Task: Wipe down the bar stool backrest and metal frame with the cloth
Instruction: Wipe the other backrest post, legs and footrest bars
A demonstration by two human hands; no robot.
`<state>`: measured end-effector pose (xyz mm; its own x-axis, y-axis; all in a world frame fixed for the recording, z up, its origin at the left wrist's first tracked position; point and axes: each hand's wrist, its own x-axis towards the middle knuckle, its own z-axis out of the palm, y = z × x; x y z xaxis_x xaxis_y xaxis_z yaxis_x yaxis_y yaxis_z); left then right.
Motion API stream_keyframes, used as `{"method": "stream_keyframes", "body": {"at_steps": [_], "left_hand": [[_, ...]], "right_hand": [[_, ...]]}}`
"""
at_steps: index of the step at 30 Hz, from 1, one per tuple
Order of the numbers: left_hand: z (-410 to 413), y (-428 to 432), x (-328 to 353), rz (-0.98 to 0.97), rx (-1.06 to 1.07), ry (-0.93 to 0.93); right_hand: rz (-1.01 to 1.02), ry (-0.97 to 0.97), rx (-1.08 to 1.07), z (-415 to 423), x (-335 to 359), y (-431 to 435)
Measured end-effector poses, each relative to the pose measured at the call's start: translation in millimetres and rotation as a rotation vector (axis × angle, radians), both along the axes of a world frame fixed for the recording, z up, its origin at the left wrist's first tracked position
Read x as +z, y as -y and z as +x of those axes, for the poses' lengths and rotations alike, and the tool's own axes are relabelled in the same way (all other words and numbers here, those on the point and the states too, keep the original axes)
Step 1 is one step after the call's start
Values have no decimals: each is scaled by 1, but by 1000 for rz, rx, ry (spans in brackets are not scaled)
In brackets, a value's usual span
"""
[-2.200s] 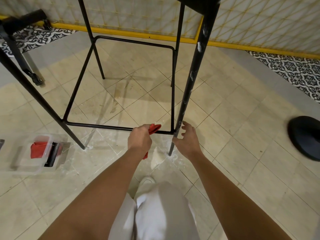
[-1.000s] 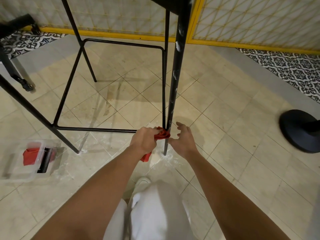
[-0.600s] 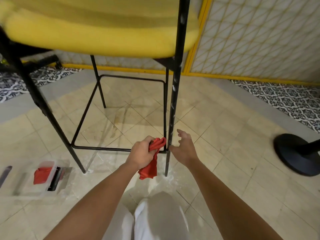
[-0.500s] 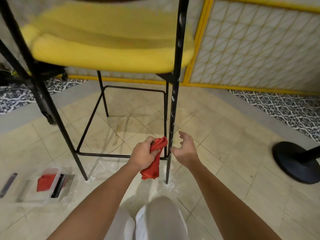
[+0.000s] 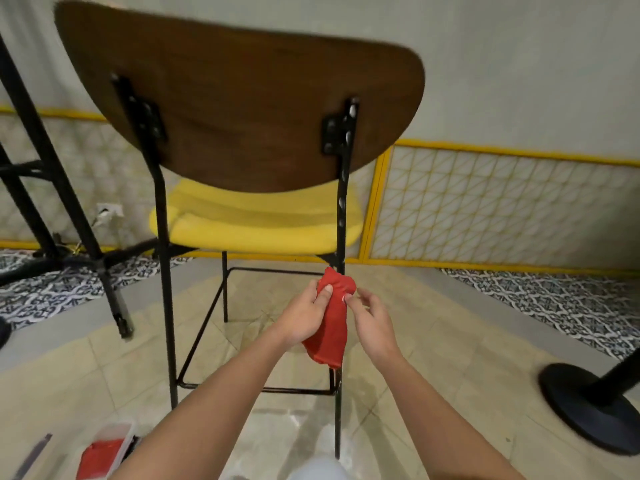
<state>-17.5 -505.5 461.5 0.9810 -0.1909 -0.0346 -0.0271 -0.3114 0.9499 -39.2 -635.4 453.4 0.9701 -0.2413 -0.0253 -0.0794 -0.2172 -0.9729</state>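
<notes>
The bar stool is standing upright on the pale tiled floor, seen from behind: its dark brown wooden backrest is curving wide across the top of the view, bolted by black brackets to two thin black uprights, and a yellow padded seat is showing just below it. The black metal frame is running down in slim legs to a rectangular footrest rail near the floor, and pale scuffs or flecks are showing along the right rear leg. The red cloth is hanging bunched in front of that right rear leg, below the seat and above the footrest rail; whether it is actually pressing on the metal cannot be told. The left hand is gripping the cloth firmly, thumb lying across its front and fingers curled behind, a closed grip on the fabric. The right hand is sitting just beside it with fingers loosely curled, the thumb and forefinger tips pinching or touching the cloth's upper right edge, the remaining fingers spread apart. Down at the lower left, a clear plastic box with something red inside is resting on the floor, and a round black stand base is sitting at the far right.
</notes>
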Motion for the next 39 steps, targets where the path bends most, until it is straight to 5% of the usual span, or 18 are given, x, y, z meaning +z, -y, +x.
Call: {"method": "stream_keyframes", "body": {"at_steps": [7,13,24,30,39], "left_hand": [[-1,11,73,-214,-3,102],[8,11,117,-59,114,354],[38,2,182,47,498,621],[44,-6,189,20,538,674],[52,-10,194,1,512,687]], "right_hand": [[296,17,133,-6,66,-6],[343,229,152,4,111,-8],[701,259,191,35,181,-26],[-63,638,-65,55,202,-23],[-422,739,-231,75,210,-25]]}}
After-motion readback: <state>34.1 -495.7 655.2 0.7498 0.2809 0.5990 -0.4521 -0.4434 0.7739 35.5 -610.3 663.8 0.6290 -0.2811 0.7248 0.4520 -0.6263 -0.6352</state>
